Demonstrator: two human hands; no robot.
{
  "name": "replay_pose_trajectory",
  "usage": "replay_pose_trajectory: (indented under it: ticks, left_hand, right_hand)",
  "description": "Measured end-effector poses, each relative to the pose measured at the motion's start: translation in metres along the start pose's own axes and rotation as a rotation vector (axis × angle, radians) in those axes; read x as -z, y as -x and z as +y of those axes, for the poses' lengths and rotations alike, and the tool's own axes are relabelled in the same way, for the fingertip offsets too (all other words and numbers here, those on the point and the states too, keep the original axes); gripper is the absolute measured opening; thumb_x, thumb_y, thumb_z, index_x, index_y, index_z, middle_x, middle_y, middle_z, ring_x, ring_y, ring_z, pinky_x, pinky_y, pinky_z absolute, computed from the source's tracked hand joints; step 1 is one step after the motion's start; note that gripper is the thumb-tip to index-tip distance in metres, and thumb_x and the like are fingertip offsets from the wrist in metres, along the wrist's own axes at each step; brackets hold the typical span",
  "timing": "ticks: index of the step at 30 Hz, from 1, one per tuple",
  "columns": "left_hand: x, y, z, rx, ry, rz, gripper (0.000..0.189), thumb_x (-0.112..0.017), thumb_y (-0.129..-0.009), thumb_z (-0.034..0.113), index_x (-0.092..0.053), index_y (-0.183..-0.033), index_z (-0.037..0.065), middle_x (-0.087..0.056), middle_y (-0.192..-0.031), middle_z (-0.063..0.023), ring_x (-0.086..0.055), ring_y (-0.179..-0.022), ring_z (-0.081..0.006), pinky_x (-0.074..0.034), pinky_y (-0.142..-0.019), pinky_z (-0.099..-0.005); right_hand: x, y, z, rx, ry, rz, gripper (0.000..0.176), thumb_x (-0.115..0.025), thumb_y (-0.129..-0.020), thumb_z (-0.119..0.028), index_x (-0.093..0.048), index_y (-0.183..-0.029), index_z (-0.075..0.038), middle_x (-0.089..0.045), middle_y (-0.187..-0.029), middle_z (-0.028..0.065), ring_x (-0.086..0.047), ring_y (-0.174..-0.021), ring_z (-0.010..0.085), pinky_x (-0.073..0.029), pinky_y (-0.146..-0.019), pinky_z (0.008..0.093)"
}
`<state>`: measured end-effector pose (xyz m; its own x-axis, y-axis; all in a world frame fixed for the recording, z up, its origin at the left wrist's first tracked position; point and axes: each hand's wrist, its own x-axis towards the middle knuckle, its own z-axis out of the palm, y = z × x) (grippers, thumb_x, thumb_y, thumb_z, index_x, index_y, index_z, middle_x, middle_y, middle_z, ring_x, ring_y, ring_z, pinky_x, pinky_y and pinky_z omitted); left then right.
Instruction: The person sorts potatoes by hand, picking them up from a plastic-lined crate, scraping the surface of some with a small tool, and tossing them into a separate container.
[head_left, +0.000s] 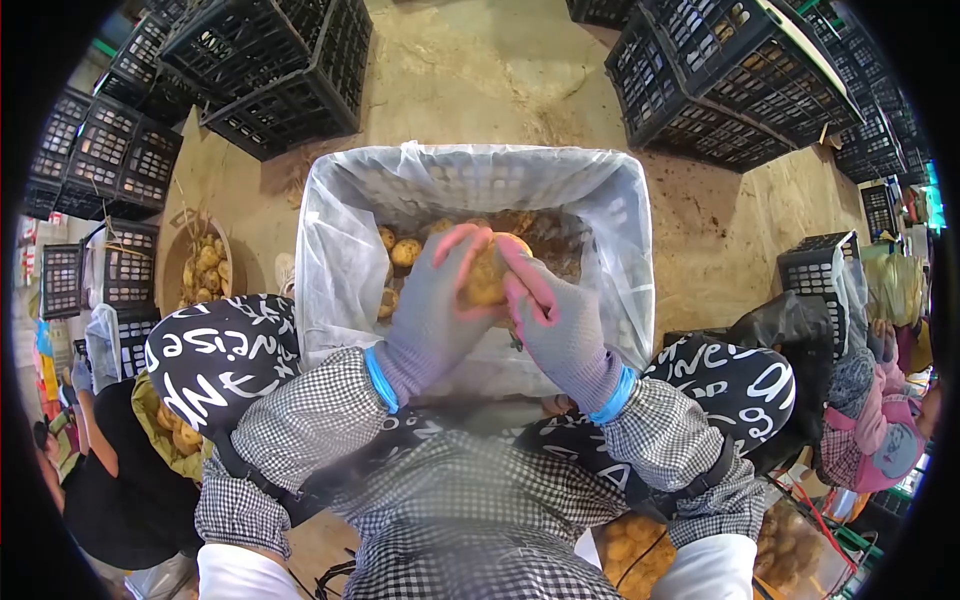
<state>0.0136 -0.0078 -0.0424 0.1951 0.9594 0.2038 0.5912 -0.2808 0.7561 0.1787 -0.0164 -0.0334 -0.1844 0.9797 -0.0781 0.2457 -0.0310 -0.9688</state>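
Note:
Both hands wear grey knit gloves with pink fingers and blue bands at the wrists. My left hand (437,295) curls round a large yellowish potato (484,278), held over the middle of a crate (640,230) lined with clear plastic. Against the potato's right side, my right hand (553,318) closes with its fingers bent and pressed together. Part of the potato is hidden behind the fingers. Several potatoes (404,252) lie on the crate's bottom, mostly left of my hands.
Stacked black crates (290,75) stand at upper left, more black crates (720,80) at upper right. A round basket (207,262) of potatoes sits left of the lined crate. Potatoes in a bag (636,552) lie behind me. One person (110,470) works at left, another (870,430) at right.

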Motion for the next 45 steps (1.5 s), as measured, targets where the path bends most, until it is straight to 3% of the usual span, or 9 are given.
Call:
replay_pose_trajectory:
  ticks: [2, 5, 8, 17, 20, 23, 35, 40, 45]
  left_hand:
    - [0.0, 0.002, 0.0, 0.013, -0.01, -0.019, 0.078, -0.086, -0.061, 0.014, -0.051, -0.13, 0.004, -0.051, -0.132, -0.0153, -0.051, -0.122, -0.0326, -0.044, -0.101, -0.0382]
    - [0.001, 0.001, 0.001, 0.039, -0.018, -0.047, 0.078, -0.085, -0.062, 0.012, -0.051, -0.132, 0.004, -0.05, -0.133, -0.0149, -0.051, -0.123, -0.0324, -0.044, -0.101, -0.0377]
    - [0.002, 0.002, 0.005, 0.029, -0.021, -0.053, 0.077, -0.084, -0.064, 0.011, -0.051, -0.133, 0.005, -0.05, -0.133, -0.0148, -0.052, -0.122, -0.032, -0.045, -0.101, -0.0371]
    - [0.0, 0.003, 0.001, -0.006, -0.072, -0.029, 0.078, -0.083, -0.062, 0.008, -0.051, -0.133, 0.006, -0.05, -0.132, -0.0151, -0.052, -0.122, -0.0319, -0.045, -0.101, -0.0363]
    - [0.004, 0.0, 0.004, 0.008, -0.047, -0.044, 0.076, -0.082, -0.064, 0.008, -0.05, -0.133, 0.005, -0.05, -0.131, -0.0154, -0.051, -0.122, -0.0324, -0.044, -0.102, -0.0375]
    - [0.008, -0.005, 0.006, 0.016, 0.003, -0.034, 0.072, -0.078, -0.067, 0.008, -0.049, -0.133, 0.004, -0.05, -0.129, -0.0155, -0.05, -0.12, -0.0332, -0.042, -0.102, -0.0389]
    - [0.005, -0.004, -0.005, 0.003, 0.283, 0.018, 0.08, -0.088, -0.061, 0.011, -0.052, -0.133, 0.008, -0.044, -0.14, -0.0131, -0.046, -0.128, -0.0284, -0.038, -0.108, -0.0376]
    - [0.016, -0.007, 0.005, -0.199, 0.194, 0.032, 0.09, -0.089, -0.061, 0.009, -0.045, -0.139, 0.009, -0.04, -0.143, -0.0138, -0.042, -0.132, -0.0265, -0.037, -0.11, -0.0367]
    - [0.019, -0.009, 0.02, 0.095, 0.673, -0.187, 0.1, -0.089, -0.067, 0.015, -0.03, -0.148, 0.004, -0.043, -0.141, -0.0108, -0.044, -0.13, -0.0216, -0.038, -0.108, -0.0346]
  right_hand:
    - [0.001, 0.0, 0.001, 0.047, 0.066, -0.046, 0.04, -0.049, -0.098, -0.004, -0.052, -0.138, -0.006, -0.052, -0.079, -0.0034, -0.045, -0.061, 0.0021, -0.041, -0.056, 0.0183]
    - [-0.001, 0.002, -0.002, -0.064, 0.088, -0.122, 0.039, -0.059, -0.093, -0.008, -0.058, -0.132, -0.009, -0.065, -0.078, 0.013, -0.057, -0.064, 0.0085, -0.05, -0.063, 0.0258]
    - [0.005, -0.007, 0.005, -0.014, 0.016, 0.007, 0.04, -0.05, -0.097, -0.003, -0.054, -0.136, -0.006, -0.053, -0.081, -0.0048, -0.045, -0.063, 0.0015, -0.041, -0.057, 0.0183]
    - [-0.008, 0.005, -0.005, -0.121, 0.017, -0.119, 0.042, -0.048, -0.095, 0.0, -0.053, -0.137, -0.003, -0.053, -0.076, -0.0049, -0.044, -0.062, 0.0017, -0.042, -0.057, 0.0183]
    - [-0.005, 0.001, -0.001, 0.087, -0.027, -0.013, 0.043, -0.048, -0.095, 0.0, -0.053, -0.137, -0.004, -0.051, -0.069, -0.0057, -0.044, -0.059, 0.0015, -0.042, -0.056, 0.0185]
    - [0.006, -0.011, -0.014, -0.181, -0.061, 0.101, 0.041, -0.049, -0.096, -0.002, -0.053, -0.137, -0.005, -0.049, -0.065, -0.0064, -0.044, -0.057, 0.0014, -0.04, -0.053, 0.0184]
    - [0.013, -0.001, -0.004, -0.033, -0.178, 0.131, 0.038, -0.048, -0.1, -0.011, -0.052, -0.138, -0.007, -0.059, -0.08, -0.0018, -0.047, -0.055, 0.0011, -0.039, -0.047, 0.017]
    - [0.039, -0.013, -0.009, -0.207, -0.547, -0.088, 0.051, -0.05, -0.1, -0.032, -0.043, -0.142, -0.005, -0.061, -0.104, 0.005, -0.058, -0.078, 0.01, -0.051, -0.066, 0.0242]
    - [0.041, -0.007, -0.037, -0.163, -0.522, -0.308, 0.083, -0.067, -0.086, -0.052, -0.036, -0.144, -0.002, -0.046, -0.137, 0.0118, -0.046, -0.127, 0.0208, -0.041, -0.105, 0.0363]
